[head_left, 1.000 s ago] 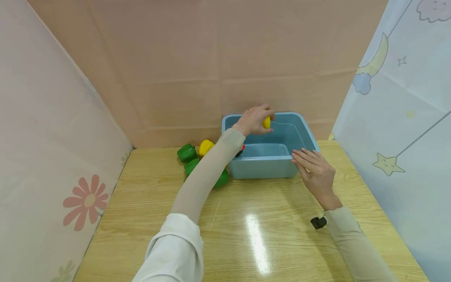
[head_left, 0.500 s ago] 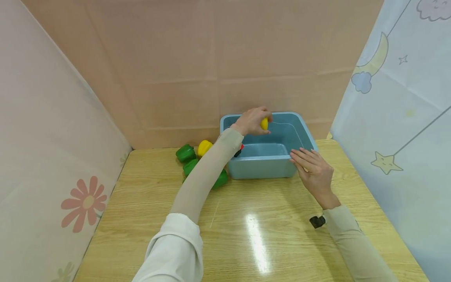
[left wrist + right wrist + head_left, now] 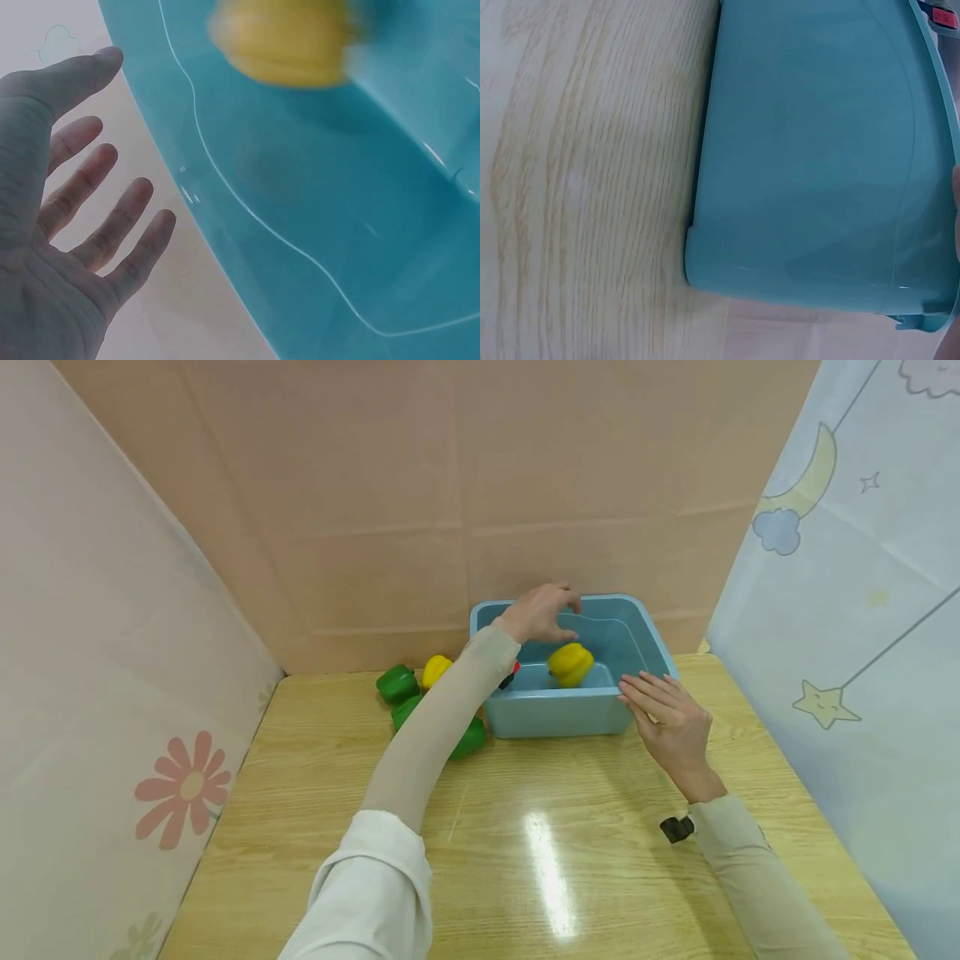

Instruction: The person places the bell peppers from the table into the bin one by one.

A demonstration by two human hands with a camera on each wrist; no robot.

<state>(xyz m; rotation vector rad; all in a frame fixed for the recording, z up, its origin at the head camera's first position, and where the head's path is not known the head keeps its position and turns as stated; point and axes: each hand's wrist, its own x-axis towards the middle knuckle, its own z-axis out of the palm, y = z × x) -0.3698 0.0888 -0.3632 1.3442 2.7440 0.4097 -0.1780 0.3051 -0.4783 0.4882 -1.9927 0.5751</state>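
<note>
A: Where is the yellow bell pepper?

B: Inside the blue tub, below the fingers of the left hand and apart from them. I can't tell whether it touches the floor.

A: How are those fingers?

B: Spread and loose, above the tub.

A: And the right hand?

B: Its fingers lie straight, touching the tub's near right corner.

A: Farther out?

B: Left of the left hand's fingers, green bell peppers and another yellow bell pepper sit on the wooden table, partly hidden by the sleeve.
</note>
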